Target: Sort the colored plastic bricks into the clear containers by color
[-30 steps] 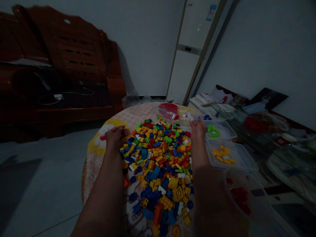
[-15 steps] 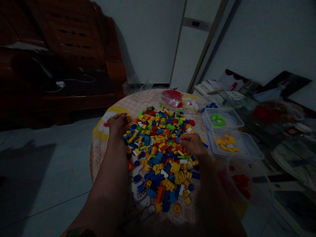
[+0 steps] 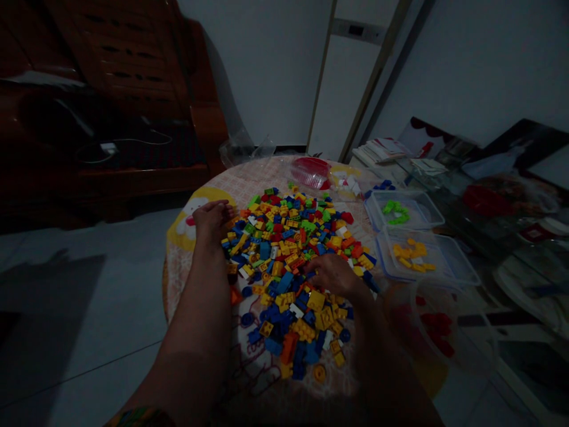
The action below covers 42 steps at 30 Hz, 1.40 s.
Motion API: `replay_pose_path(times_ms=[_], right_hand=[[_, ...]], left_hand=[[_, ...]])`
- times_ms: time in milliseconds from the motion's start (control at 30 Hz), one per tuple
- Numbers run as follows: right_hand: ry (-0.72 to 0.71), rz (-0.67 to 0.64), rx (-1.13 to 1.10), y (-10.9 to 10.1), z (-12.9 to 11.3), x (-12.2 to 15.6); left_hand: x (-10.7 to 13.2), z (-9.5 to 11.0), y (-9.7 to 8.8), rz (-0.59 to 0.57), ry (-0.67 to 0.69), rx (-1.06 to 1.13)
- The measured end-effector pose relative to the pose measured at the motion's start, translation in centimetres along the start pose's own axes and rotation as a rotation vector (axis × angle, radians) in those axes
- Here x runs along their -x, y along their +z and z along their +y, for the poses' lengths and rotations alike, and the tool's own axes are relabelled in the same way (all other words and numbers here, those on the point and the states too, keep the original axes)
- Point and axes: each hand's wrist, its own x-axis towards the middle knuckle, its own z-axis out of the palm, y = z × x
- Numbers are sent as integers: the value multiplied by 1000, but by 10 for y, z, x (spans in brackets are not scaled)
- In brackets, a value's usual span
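Observation:
A large heap of building bricks (image 3: 284, 283) in yellow, blue, red, green, orange and white spreads over the cloth on the round table. My left hand (image 3: 213, 216) rests at the heap's far left edge, its fingers loosely stretched toward the bricks with nothing visible in them. Over the middle right of the heap, my right hand (image 3: 335, 274) points left with thumb and fingers apart, just above or touching the bricks. I cannot see a brick in it. Its palm is turned down and hidden.
On the right stand clear boxes: one with green pieces (image 3: 395, 212), one with yellow pieces (image 3: 413, 256), and a round tub (image 3: 415, 302) with red pieces. A red plastic container (image 3: 311, 172) lies at the table's back. A wooden bench (image 3: 146, 172) stands left.
My right hand has moved left and slightly nearer over the heap, uncovering bricks on the right. My left hand has stayed nearly in place. The view has shifted slightly.

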Motion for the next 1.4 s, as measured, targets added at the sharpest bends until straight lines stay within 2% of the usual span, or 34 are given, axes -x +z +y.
replay_pose_path(times_ms=[200, 267, 400, 533, 633, 833, 1267, 1400], right_hand=[[-36, 54, -87, 10, 20, -5], [-1, 101, -303, 13, 24, -7], [61, 110, -907, 12, 28, -8], [-44, 149, -1286, 7, 27, -6], [-127, 176, -1450, 4, 26, -4], [-215, 176, -1557, 4, 29, -6], [-144, 309, -1590, 12, 34, -10], [-144, 314, -1607, 10, 33, -10]], left_hand=[[0, -1, -2, -6, 9, 8], [-1, -2, -2, -2, 3, 12], [-4, -4, -1, -5, 4, 11], [-6, -5, -1, 10, 0, 6], [-6, -4, -2, -15, 3, 10], [-8, -5, -3, -12, -2, 20], [-9, -6, -3, -10, 8, 18], [-9, -6, -2, 5, -3, 24]])
